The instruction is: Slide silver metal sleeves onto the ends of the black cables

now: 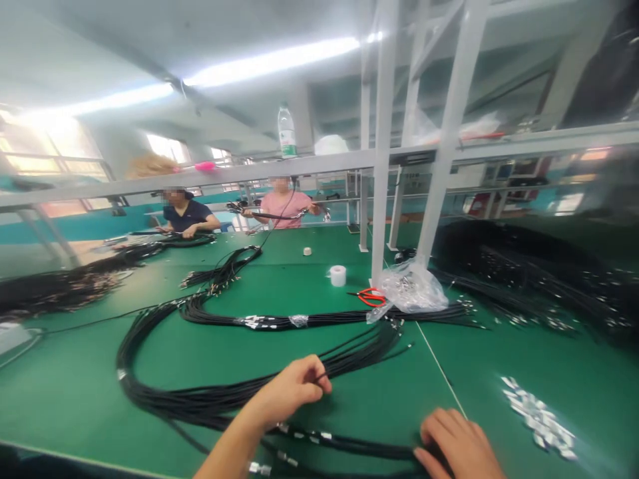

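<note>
A looped bundle of thin black cables (pixel 200 398) lies across the green table in front of me. My left hand (pixel 298 384) is over its upper strands, with thumb and fingers curled together on a black cable. Lower down, a separate group of black cables (pixel 367 447) with small white tags (pixel 320 437) runs rightward. At its right end my right hand (pixel 458 440) has its fingers closed round the cables; the grip itself is partly hidden. Loose cable ends with metal tips (pixel 399 324) fan out beyond my left hand.
White tags (pixel 539 416) lie in a pile at right. Red-handled pliers (pixel 370 297), a clear plastic bag (pixel 413 287) and a white roll (pixel 338 275) sit near the metal posts (pixel 382 166). More cables (pixel 519 279) are heaped at right. Two people work across the table.
</note>
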Available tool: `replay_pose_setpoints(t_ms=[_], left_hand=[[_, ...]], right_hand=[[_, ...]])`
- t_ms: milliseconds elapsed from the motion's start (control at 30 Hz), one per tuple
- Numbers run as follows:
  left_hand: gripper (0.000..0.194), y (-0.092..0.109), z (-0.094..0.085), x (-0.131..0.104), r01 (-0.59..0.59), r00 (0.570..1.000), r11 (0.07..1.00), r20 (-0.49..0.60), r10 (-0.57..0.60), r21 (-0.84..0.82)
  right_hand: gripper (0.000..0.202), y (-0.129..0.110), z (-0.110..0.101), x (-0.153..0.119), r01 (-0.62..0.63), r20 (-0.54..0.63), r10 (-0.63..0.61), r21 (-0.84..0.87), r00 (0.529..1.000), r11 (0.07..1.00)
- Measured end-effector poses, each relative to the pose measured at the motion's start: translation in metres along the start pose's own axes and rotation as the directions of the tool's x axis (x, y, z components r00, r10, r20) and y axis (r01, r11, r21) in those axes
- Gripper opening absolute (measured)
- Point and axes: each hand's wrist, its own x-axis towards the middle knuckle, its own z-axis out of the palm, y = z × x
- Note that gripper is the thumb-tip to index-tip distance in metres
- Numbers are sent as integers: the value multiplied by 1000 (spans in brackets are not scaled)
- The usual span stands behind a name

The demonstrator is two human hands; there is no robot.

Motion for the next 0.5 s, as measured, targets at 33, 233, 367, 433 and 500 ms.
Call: replay_pose_setpoints(t_ms=[33,233,367,433,500], left_hand=[[14,5,-5,-1,-33,999,998,20,35,-58],[27,48,3,5,-162,984,963,-108,141,-218],[33,60,34,4,-194,951,977,-263,165,-87],[29,65,47,1,-246,930,968,-294,220,-57],[23,72,57,-2,-300,914,952,-301,271,-55]], right_hand=[[10,-4,-3,1,-36,26,36,15,999,999],[10,-28,-39,17,-310,111,302,60,947,949],[11,17,-78,29,-514,32,519,-102,854,852],[18,52,-95,31,-602,-17,610,-184,793,777],[18,84,-103,34,-655,-22,672,-251,740,713]])
